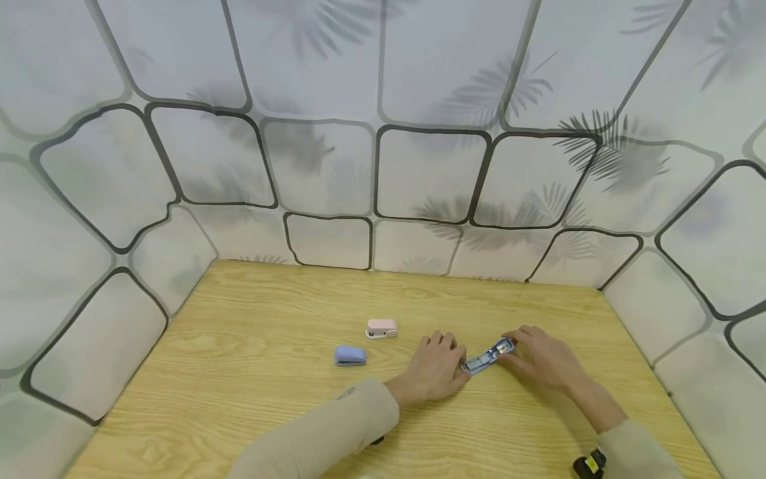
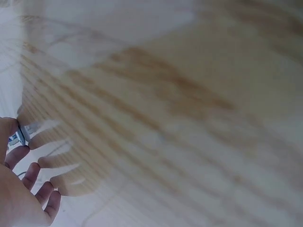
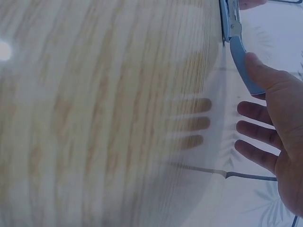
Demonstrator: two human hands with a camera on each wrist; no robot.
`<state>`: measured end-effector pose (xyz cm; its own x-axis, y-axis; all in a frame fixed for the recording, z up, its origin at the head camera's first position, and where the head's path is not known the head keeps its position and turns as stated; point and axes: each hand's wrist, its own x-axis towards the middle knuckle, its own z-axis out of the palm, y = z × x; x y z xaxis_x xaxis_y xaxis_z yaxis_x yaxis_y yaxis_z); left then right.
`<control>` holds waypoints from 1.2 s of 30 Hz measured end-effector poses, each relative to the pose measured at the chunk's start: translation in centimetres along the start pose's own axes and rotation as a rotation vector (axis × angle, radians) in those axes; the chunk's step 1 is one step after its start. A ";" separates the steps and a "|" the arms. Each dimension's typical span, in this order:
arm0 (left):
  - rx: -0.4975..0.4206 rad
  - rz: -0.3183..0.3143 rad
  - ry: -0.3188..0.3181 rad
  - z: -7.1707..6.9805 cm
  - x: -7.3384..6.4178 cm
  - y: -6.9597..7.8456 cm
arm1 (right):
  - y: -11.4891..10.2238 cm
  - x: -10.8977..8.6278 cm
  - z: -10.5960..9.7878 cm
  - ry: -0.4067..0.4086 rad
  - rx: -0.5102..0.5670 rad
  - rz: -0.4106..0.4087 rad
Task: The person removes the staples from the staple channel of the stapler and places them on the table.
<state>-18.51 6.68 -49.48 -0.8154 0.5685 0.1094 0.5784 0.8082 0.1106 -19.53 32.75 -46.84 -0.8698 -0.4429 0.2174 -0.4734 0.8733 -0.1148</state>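
Note:
A light-blue stapler [image 1: 487, 356] is swung wide open between my two hands, its metal inside showing in the head view. At its left end, my left hand [image 1: 435, 368] pinches it between thumb and finger; the left wrist view shows this grip at the far left edge. My right hand [image 1: 547, 359] pinches the other end. In the right wrist view the stapler's curved blue arm [image 3: 242, 66] lies under the right thumb, while the other fingers [image 3: 255, 127] stretch out below it.
To the left of the hands lie a small pink-and-white stapler-like thing [image 1: 381, 328] and a small rounded blue block [image 1: 350, 355]. Patterned panels [image 1: 431, 173] rise behind and beside the wood-grain table [image 1: 239, 372].

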 end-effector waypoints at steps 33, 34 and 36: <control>0.017 -0.018 -0.001 0.0 0.0 0.3 | -5.5 -0.9 -2.0 0.034 0.635 0.512; 0.017 -0.018 -0.002 0.0 0.0 0.3 | -5.7 -0.8 -1.9 0.014 0.682 0.528; 0.017 -0.019 -0.003 0.1 0.0 0.3 | -5.9 -0.6 -1.6 -0.022 0.746 0.551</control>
<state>-18.37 6.93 -49.50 -0.8260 0.5538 0.1048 0.5626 0.8211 0.0961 -15.95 28.20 -44.71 -0.9974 -0.0145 -0.0706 0.0473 0.6085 -0.7921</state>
